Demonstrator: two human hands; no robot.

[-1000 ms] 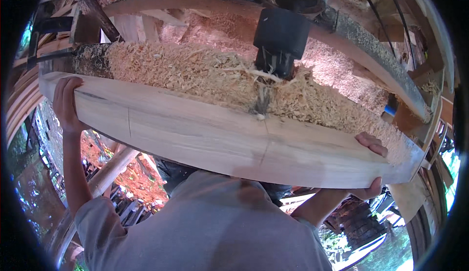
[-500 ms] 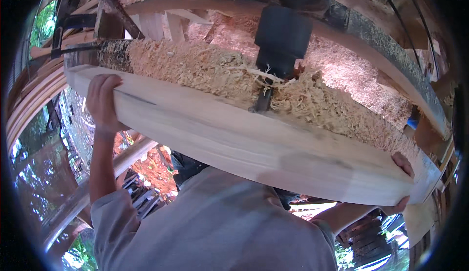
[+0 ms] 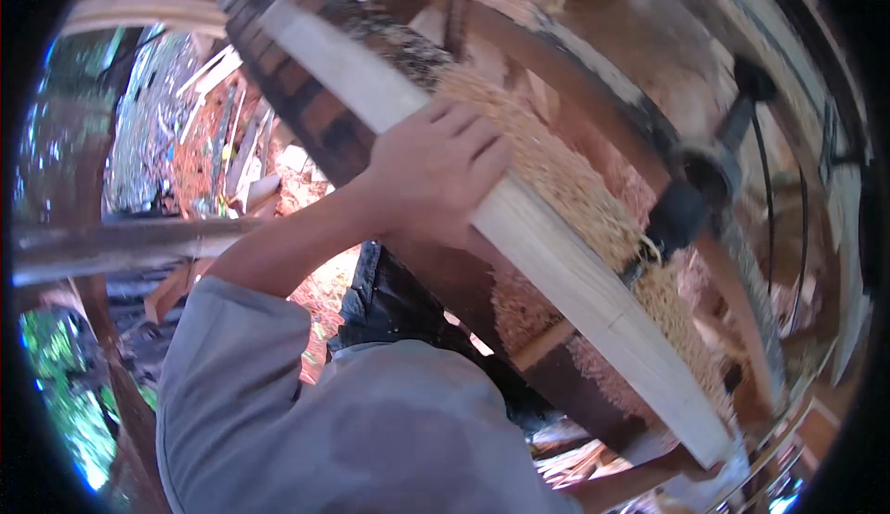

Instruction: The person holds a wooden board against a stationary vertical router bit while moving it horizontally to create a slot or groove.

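Observation:
A long pale wooden plank (image 3: 556,264) runs diagonally from upper left to lower right, resting against a bed of wood shavings (image 3: 565,180). My left hand (image 3: 436,176) grips it from above, fingers curled over its upper edge into the shavings. My right hand (image 3: 688,463) reaches the plank's lower right end from underneath; only the forearm and a bit of the hand show, and it seems to hold that end. A dark machine head (image 3: 686,213) sits over the shavings just past the plank.
A heavy timber frame with a dark curved beam (image 3: 593,78) lies behind the plank. Black cables (image 3: 802,227) hang at the right. Scrap boards and reddish ground (image 3: 232,152) lie below left, with a horizontal pole (image 3: 111,245).
My view has swung, so the plank now runs steeply diagonal. My left hand has slid from the plank's left end toward its middle. My right hand stays at the far end.

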